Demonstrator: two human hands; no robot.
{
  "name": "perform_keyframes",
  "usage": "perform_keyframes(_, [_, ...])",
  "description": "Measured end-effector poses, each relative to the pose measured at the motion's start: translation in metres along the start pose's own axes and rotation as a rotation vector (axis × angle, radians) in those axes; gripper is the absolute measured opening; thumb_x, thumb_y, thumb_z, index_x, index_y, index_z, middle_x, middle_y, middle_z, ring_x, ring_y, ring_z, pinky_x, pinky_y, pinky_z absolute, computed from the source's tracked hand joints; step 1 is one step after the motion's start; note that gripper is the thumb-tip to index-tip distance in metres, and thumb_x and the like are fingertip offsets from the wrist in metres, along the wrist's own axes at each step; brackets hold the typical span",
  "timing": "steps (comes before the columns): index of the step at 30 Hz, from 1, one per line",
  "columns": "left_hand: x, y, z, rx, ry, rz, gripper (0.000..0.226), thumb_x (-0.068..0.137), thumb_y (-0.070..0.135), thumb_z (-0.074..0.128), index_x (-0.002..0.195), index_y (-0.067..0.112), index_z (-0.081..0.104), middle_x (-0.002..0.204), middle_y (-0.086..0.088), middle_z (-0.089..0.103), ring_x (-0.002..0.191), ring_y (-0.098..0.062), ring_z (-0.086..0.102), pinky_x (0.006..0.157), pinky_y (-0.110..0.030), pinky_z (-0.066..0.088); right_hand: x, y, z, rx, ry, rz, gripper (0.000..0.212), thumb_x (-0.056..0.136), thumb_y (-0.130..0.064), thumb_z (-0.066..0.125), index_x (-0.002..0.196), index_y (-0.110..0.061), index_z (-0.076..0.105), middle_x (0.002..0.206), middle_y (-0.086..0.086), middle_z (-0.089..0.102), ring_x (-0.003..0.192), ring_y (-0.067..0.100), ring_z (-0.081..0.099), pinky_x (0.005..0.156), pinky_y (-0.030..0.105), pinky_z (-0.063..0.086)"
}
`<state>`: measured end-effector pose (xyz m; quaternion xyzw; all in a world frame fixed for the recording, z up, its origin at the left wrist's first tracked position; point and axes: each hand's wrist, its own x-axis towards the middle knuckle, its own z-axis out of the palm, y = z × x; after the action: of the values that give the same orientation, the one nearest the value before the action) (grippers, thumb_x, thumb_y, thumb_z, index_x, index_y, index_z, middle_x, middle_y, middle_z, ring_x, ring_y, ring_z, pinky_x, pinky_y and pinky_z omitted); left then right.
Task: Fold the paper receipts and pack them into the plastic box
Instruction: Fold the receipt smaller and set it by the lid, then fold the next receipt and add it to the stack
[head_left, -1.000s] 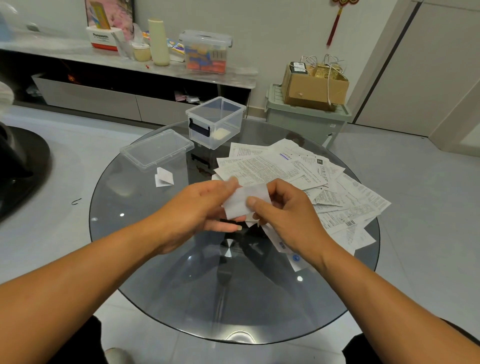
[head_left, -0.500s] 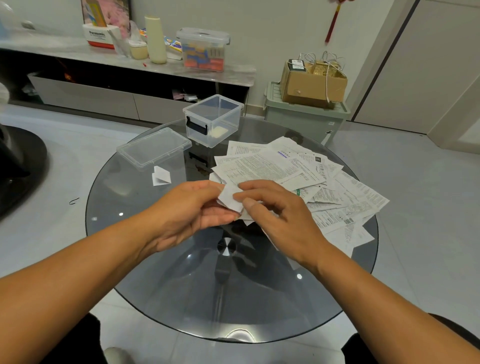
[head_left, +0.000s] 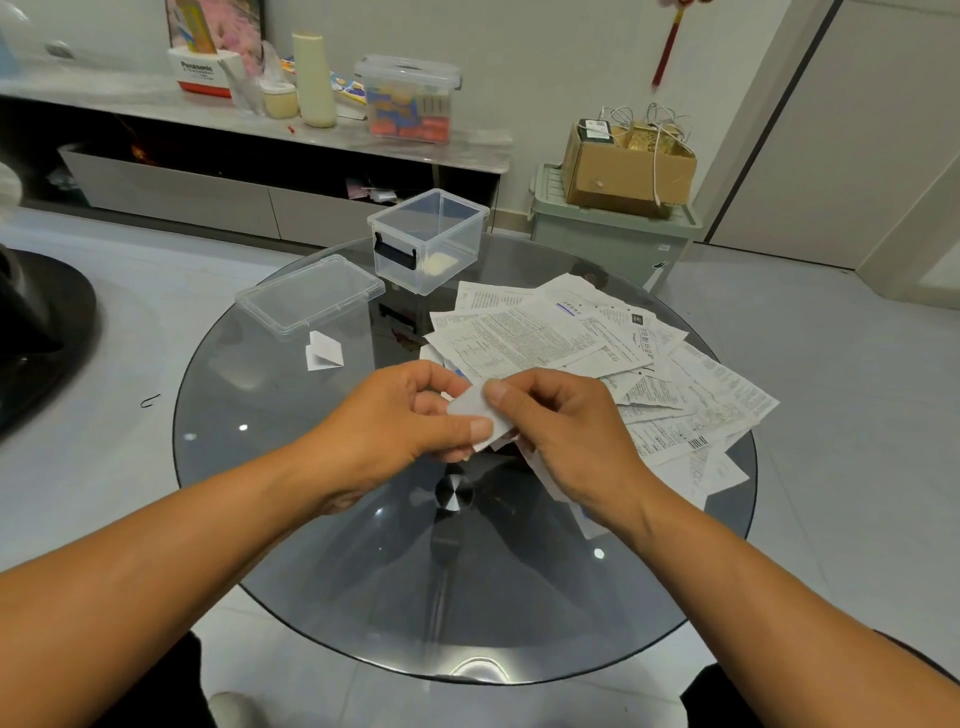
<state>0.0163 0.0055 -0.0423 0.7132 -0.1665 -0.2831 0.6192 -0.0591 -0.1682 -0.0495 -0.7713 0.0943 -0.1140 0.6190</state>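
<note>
Receipt (head_left: 475, 418), now folded smaller than a second ago, pinched between left hand (head_left: 395, 415) and right hand (head_left: 563, 431), thumbs pressed on its blank white face, fingers curled beneath. Held above round smoked-glass table (head_left: 291, 519), just in front of loose pile of printed receipts (head_left: 597, 358); print too small to read, one barcode visible. Beyond pile, clear plastic box (head_left: 431, 239) with black latch, open, something pale at its bottom. Left of box, clear lid (head_left: 309, 296); just beside lid, small folded paper (head_left: 323, 352). Far behind box, white carton (head_left: 200, 73) marked "Panasonic".
</note>
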Motion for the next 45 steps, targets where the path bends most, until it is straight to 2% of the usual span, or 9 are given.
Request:
perform_keyframes(9, [0.006,0.001,-0.004,0.054,0.034,-0.062,0.01,0.088,0.008,0.074,0.095,0.002,0.069,0.081,-0.018,0.074,0.067,-0.016,0.068,0.065,-0.021,0.059,0.0,0.0,-0.001,0.035,0.046,0.051,0.018,0.096,-0.02,0.072,0.083,-0.008,0.075,0.062,0.007,0.067,0.053,0.014,0.055,0.054,0.026,0.045])
perform_keyframes(16, [0.013,0.02,-0.07,0.58,0.56,0.037,0.022,0.097,0.028,0.066,0.083,0.011,0.07,0.075,-0.006,0.069,0.06,-0.015,0.054,0.054,-0.027,0.036,0.016,0.021,-0.013,-0.586,0.194,-0.274,0.021,0.104,-0.033,0.059,0.12,-0.028,0.071,0.122,-0.016,0.065,0.118,0.003,0.055,0.103,0.036,0.046])
perform_keyframes(24, [0.034,-0.015,-0.119,0.777,0.642,-0.084,0.019,0.087,0.02,0.078,0.093,0.016,0.06,0.093,-0.009,0.065,0.087,-0.032,0.061,0.067,-0.036,0.045,0.031,0.021,-0.004,-0.801,0.045,-0.077,0.072,0.092,-0.072,0.053,0.153,-0.034,0.044,0.162,-0.009,0.038,0.151,0.012,0.027,0.128,0.046,0.01])
perform_keyframes(30, [0.037,-0.022,-0.113,0.976,0.557,0.032,0.012,0.092,0.016,0.069,0.084,0.022,0.065,0.092,-0.008,0.071,0.078,-0.024,0.059,0.068,-0.032,0.041,0.041,0.028,0.007,-1.027,0.065,-0.134,0.047,0.095,-0.067,0.052,0.128,-0.037,0.066,0.12,-0.011,0.065,0.123,0.017,0.055,0.126,0.051,0.0])
perform_keyframes(33, [0.035,-0.02,-0.1,1.043,0.585,0.201,0.015,0.099,0.016,0.061,0.108,0.019,0.073,0.104,-0.008,0.067,0.085,-0.025,0.06,0.073,-0.033,0.044,0.042,0.029,0.008,-0.957,0.133,-0.192,0.033,0.104,-0.049,0.048,0.099,-0.031,0.075,0.094,-0.013,0.068,0.1,0.014,0.062,0.126,0.049,0.002])
perform_keyframes(36, [0.026,-0.01,-0.081,1.01,0.608,0.454,0.024,0.1,0.019,0.059,0.124,0.021,0.065,0.102,0.001,0.055,0.086,-0.016,0.054,0.075,-0.031,0.042,0.042,0.027,0.003,-0.829,0.151,-0.258,0.027,0.106,-0.04,0.051,0.098,-0.032,0.076,0.086,-0.016,0.066,0.091,0.009,0.061,0.122,0.047,0.02])
perform_keyframes(38, [0.021,-0.003,-0.069,0.972,0.522,0.593,0.035,0.096,0.019,0.065,0.131,0.025,0.058,0.101,0.005,0.051,0.083,-0.01,0.05,0.075,-0.026,0.043,0.041,0.025,-0.004,-0.76,0.122,-0.343,0.023,0.104,-0.033,0.055,0.095,-0.031,0.075,0.079,-0.017,0.063,0.083,0.008,0.06,0.101,0.044,0.044])
perform_keyframes(43, [0.015,-0.003,-0.049,0.918,0.117,0.597,0.08,0.085,0.024,0.078,0.151,0.04,0.037,0.142,0.023,0.039,0.128,0.006,0.037,0.095,-0.004,0.032,0.019,0.01,-0.022,-0.47,-0.076,-0.231,0.017,0.103,-0.025,0.061,0.108,-0.033,0.075,0.104,-0.023,0.07,0.104,-0.004,0.06,0.091,0.016,0.046])
perform_keyframes(45, [0.016,-0.009,-0.047,0.957,-0.026,0.53,0.092,0.082,0.032,0.081,0.155,0.045,0.026,0.151,0.029,0.027,0.138,0.012,0.02,0.107,-0.007,0.023,0.009,0.007,-0.033,-0.427,-0.182,-0.165,0.018,0.104,-0.026,0.059,0.112,-0.036,0.073,0.107,-0.022,0.071,0.107,0.0,0.063,0.097,0.023,0.048])
